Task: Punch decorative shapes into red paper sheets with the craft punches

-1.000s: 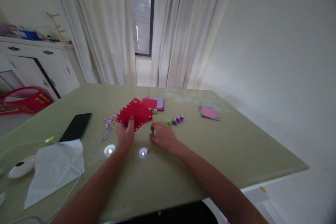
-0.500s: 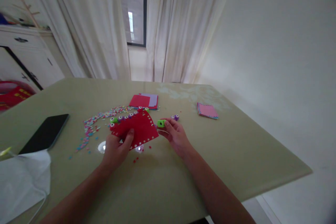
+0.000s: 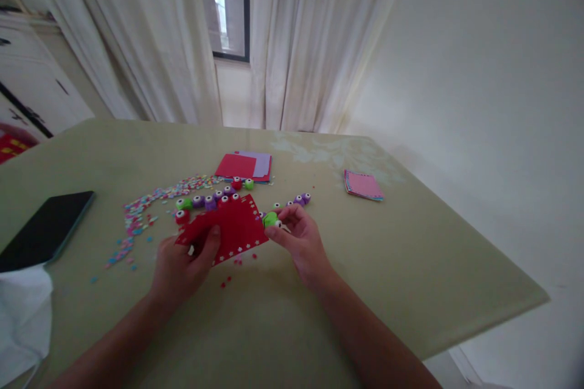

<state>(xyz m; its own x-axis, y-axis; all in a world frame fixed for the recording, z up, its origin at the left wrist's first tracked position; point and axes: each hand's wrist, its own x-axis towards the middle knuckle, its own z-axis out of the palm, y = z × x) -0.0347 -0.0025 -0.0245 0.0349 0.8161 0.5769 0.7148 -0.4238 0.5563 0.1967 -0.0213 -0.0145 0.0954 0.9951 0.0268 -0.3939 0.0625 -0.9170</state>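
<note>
My left hand (image 3: pixel 179 262) grips a red paper sheet (image 3: pixel 230 228) by its near left corner, thumb on top; small holes run along the sheet's edges. My right hand (image 3: pixel 298 240) holds a small green paper punch (image 3: pixel 270 219) against the sheet's right edge. Behind the sheet lies a row of small punches (image 3: pixel 205 200) in purple, green and red. A few more punches (image 3: pixel 298 200) sit just beyond my right hand. Tiny red cut-outs (image 3: pixel 230 273) lie on the table below the sheet.
A heap of coloured paper confetti (image 3: pixel 146 209) spreads at left. A black phone (image 3: pixel 45 228) and white tissue (image 3: pixel 20 316) lie at far left. A red and lilac paper stack (image 3: pixel 246 166) and a pink paper pad (image 3: pixel 364 185) rest farther back on the green table (image 3: pixel 410 255).
The view has swung right and down. My left hand drew the red sheet nearer, and my right hand picked up the green punch and brought it to the sheet's right edge.
</note>
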